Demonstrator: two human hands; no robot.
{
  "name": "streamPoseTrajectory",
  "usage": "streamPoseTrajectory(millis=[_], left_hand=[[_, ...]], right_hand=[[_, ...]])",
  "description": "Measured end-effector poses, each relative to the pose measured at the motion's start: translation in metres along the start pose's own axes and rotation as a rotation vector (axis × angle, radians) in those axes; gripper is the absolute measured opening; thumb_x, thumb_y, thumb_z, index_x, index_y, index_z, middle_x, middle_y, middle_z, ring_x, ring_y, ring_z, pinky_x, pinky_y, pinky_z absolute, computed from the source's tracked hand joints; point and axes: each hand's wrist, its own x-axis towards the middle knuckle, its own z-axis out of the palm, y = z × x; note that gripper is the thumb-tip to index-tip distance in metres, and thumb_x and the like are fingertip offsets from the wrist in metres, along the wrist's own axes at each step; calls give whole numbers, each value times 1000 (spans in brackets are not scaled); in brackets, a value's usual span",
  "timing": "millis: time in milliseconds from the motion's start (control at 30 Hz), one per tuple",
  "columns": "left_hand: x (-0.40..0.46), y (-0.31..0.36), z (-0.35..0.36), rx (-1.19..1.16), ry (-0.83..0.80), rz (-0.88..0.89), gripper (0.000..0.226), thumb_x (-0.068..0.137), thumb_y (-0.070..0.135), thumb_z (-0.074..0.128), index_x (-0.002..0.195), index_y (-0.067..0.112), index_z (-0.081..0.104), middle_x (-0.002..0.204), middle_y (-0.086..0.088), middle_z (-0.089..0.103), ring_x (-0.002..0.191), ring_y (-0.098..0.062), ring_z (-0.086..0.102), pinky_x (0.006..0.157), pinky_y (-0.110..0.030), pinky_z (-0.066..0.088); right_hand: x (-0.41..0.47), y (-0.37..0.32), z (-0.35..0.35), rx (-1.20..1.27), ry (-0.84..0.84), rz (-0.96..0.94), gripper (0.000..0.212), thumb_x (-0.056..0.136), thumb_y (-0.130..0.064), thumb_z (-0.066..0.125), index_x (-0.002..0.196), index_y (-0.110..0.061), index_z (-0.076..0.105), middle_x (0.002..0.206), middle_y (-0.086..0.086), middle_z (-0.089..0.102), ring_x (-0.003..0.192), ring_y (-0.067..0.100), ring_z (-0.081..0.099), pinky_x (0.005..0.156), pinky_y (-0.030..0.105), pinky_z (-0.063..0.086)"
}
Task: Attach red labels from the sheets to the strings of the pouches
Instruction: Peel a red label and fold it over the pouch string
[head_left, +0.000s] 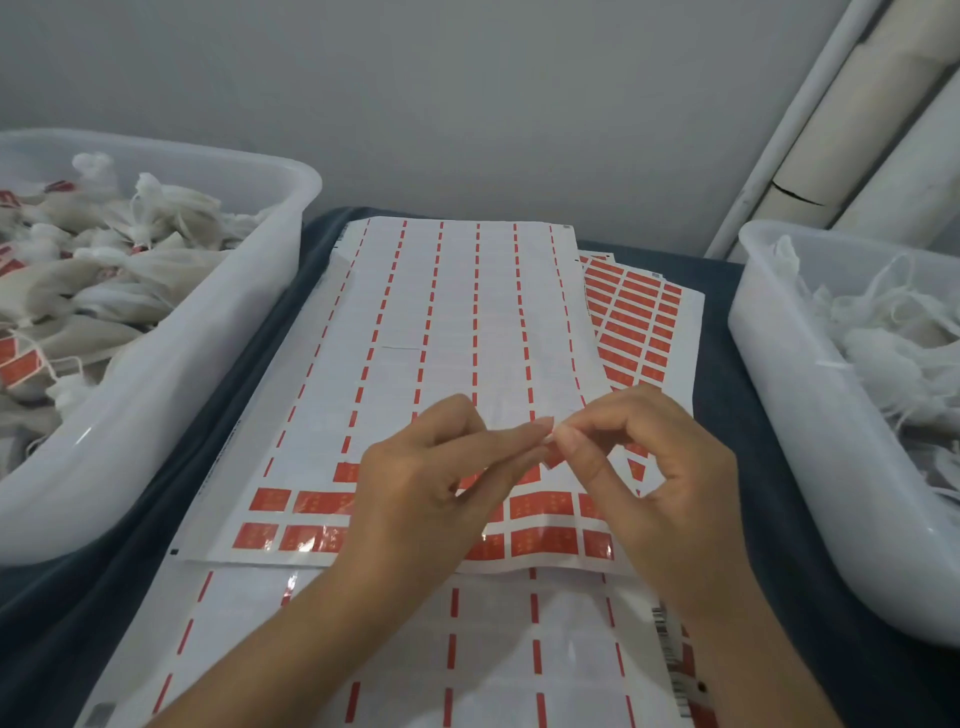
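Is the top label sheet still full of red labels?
No. The top label sheet is mostly peeled bare, with red labels left only in its lowest rows near the hands.

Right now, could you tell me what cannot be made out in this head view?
- What the left hand and right hand pinch between their fingertips: too small, covered by fingers.
- Print on the red labels: blurred.
- Left bin and right bin: cut off by frame edges.
- Labels under both hands: hidden.
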Motion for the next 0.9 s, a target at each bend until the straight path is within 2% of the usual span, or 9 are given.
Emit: streamPoseTrajectory(millis=[100, 200, 267, 333, 367, 400, 433, 600, 900], left_hand=[[0, 4, -2, -106, -56, -145, 23, 77, 41, 57, 98, 32, 61, 61, 24, 43, 54, -2, 45, 49, -3, 36], [5, 13, -7, -359, -104, -485, 13, 60, 57, 57, 70, 58, 65, 58, 15, 61, 70, -7, 57, 52, -13, 47], [9, 15, -8, -638, -99, -772, 21, 47, 56, 61, 63, 48, 71, 65, 13, 68, 62, -6, 62, 50, -17, 47], [11, 18, -11, -799, -94, -929, 27, 45, 47, 66, 64, 32, 76, 51, 6, 62, 42, -7, 54, 49, -21, 45], [12, 20, -11, -805, -89, -950, 28, 47, 45, 66, 66, 28, 76, 44, 4, 54, 37, -7, 45, 71, -21, 35], [12, 22, -11, -800, -82, -968, 28, 49, 45, 66, 67, 26, 76, 40, 2, 47, 36, -7, 39, 88, -52, 43], [12, 22, -11, -800, -63, -984, 28, 50, 45, 66, 68, 26, 76, 39, 1, 42, 37, -7, 35, 94, -56, 37], [11, 20, -11, -813, -45, -980, 31, 48, 49, 66, 69, 29, 76, 39, 2, 38, 38, -8, 31, 93, -59, 29], [10, 23, -10, -833, -60, -982, 28, 47, 47, 66, 65, 28, 76, 39, 1, 37, 37, -7, 33, 100, -62, 18]], right_hand=[[0, -1, 1, -66, 30, -53, 9, 83, -36, 60, 87, -27, 57, 88, -17, 61, 88, 3, 57, 80, 1, 41], [1, -7, -2, 193, 143, 167, 16, 80, -37, 62, 93, -36, 54, 87, -30, 64, 91, -3, 61, 75, 3, 45], [3, -9, -3, 463, 185, 395, 20, 78, -40, 65, 93, -31, 55, 92, -26, 66, 88, -3, 64, 66, 4, 47], [3, -9, 0, 539, 123, 507, 26, 69, -45, 64, 89, -29, 58, 91, -25, 67, 86, -1, 66, 63, 6, 50], [3, -9, 3, 538, 78, 531, 29, 64, -47, 63, 86, -29, 59, 90, -24, 68, 87, 0, 66, 66, 7, 51], [2, -11, 6, 536, 46, 544, 31, 60, -49, 62, 83, -29, 61, 88, -24, 68, 88, 0, 65, 69, 6, 50], [2, -12, 8, 535, 23, 555, 32, 57, -50, 61, 81, -29, 62, 86, -25, 68, 88, -1, 65, 68, 4, 48], [0, -13, 9, 604, -11, 580, 19, 58, -45, 64, 73, -34, 67, 82, -26, 70, 80, -1, 68, 59, 3, 46], [-1, -10, 9, 696, -17, 594, 15, 63, -39, 62, 73, -40, 72, 79, -19, 72, 78, 7, 70, 62, 9, 50]])
